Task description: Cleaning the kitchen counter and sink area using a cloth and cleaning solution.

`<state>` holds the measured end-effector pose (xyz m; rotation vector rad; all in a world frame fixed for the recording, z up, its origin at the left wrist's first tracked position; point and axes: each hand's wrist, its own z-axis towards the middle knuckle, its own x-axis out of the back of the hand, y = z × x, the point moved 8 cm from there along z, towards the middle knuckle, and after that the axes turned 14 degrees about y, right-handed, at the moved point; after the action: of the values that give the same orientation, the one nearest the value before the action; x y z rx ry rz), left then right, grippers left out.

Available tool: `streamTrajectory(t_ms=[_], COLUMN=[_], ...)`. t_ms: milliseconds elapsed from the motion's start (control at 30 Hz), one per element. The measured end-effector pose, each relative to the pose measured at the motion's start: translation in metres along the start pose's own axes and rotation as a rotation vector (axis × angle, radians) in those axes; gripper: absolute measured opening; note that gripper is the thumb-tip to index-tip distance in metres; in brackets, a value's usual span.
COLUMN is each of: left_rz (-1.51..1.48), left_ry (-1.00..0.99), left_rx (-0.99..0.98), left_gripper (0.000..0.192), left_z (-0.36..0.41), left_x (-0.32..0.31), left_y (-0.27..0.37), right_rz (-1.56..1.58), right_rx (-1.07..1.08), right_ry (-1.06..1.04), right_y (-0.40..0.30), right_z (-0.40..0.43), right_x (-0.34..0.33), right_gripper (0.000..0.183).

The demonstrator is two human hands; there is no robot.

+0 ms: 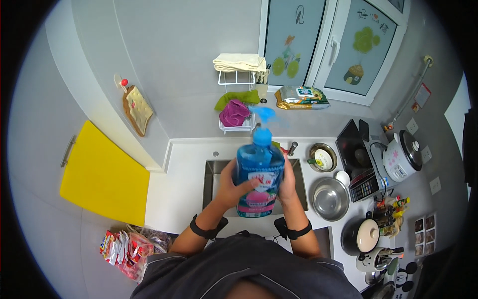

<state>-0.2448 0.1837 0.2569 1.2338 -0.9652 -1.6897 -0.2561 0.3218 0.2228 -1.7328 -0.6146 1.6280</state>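
A large blue pump bottle of liquid soap (260, 203) is held up in front of me, above the stainless steel sink (211, 183). My left hand (228, 188) grips its left side, with the thumb across the label. Against its right side rests my right hand (287, 181), whose fingers are mostly hidden behind the bottle. The pump head (264, 114) on top looks blurred. Behind the bottle, part of the faucet (293, 148) shows at the sink's back edge. The label bears writing and a pink fruit picture.
A steel bowl (330, 199) and a smaller steel bowl with a cup (323, 157) stand right of the sink. Farther right are a microwave (360, 160), a rice cooker (401, 155) and a lidded pot (368, 235). A wall rack (239, 128) holds cloths.
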Motion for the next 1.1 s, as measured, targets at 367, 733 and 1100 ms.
streamTrajectory(t_ms=[367,733,1100], left_rz=[0.248,-0.081,-0.201], left_ry=[0.1,0.005,-0.154], left_rx=[-0.237,0.133,0.074], left_gripper=[0.068,0.083,0.098], left_z=[0.048,0.006,-0.016], left_x=[0.014,-0.007,-0.017], left_y=[0.035,-0.002,0.021], right_rz=[-0.57,-1.108,-0.354], right_rx=[0.507,1.364,0.591], right_ry=[0.077,-0.143,-0.08], right_y=[-0.028,-0.054,-0.063], right_z=[-0.038,-0.097,-0.04], right_x=[-0.023,-0.076,-0.054], right_gripper=[0.077,0.058,0.051])
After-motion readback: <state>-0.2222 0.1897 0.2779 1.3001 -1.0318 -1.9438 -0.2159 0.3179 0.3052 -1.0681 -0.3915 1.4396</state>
